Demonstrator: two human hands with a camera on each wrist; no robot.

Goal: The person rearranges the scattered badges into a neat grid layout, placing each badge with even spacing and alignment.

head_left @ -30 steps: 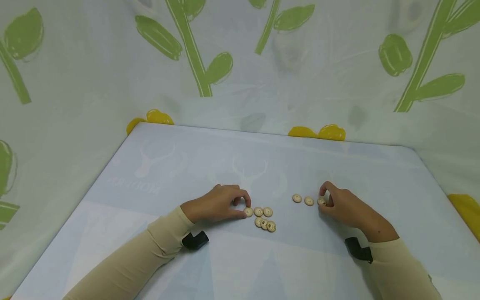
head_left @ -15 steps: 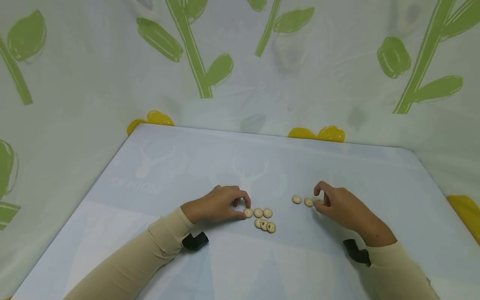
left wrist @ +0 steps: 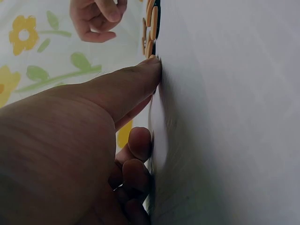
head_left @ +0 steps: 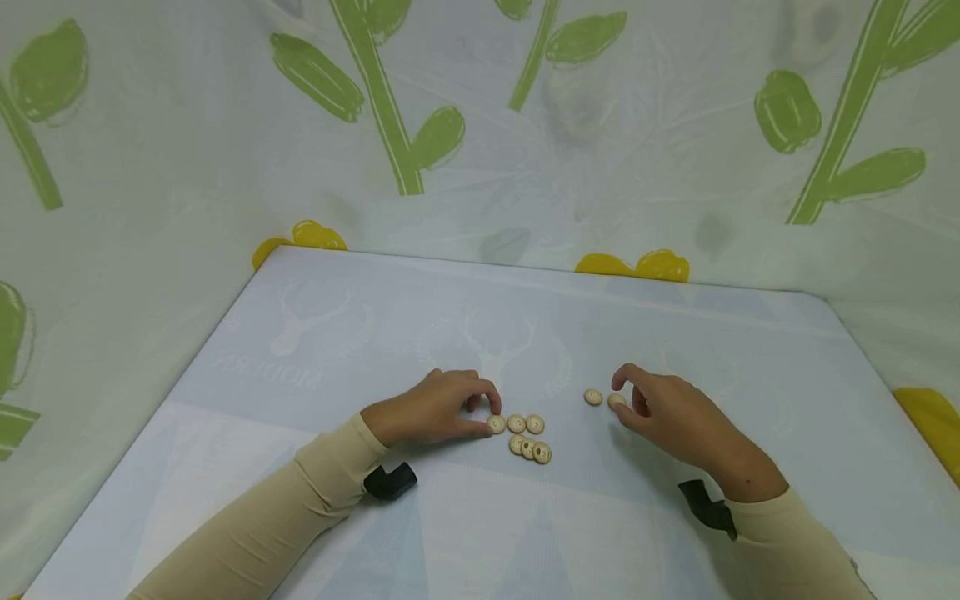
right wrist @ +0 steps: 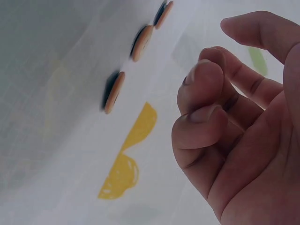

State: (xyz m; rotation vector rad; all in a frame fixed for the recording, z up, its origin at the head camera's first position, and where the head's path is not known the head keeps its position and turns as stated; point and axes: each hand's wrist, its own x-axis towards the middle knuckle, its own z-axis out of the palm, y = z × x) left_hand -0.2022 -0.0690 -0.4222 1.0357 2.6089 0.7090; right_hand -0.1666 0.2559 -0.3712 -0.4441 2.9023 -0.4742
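leftward along its row the right hand (head_left: 672, 419) has been shifted over the last second, from the far right button to the middle one, while the left hand (head_left: 433, 410) has been kept in place; by the left hand's thumb and index finger the end button (head_left: 497, 424) is pinched, at the left end of a row of three on the pale table (head_left: 465, 517); that one's laid flat, face up, and since it's round it's pointed no way in particular, but the row's long axis is run left to right through its neighbour (head_left: 517, 423); just below, nearer the wearer, an overlapped trio (head_left: 528, 449) is lined up about the same way, its right end angled a bit toward the wearer; off to the right another row of three is laid out, with the left button (head_left: 593, 397) and middle button (head_left: 617, 401) shown in the head view and the third hidden by the right hand; all three can be seen in the right wrist view, where that hand's thumb and fingertips are held apart; whether the middle one is touched can't be told
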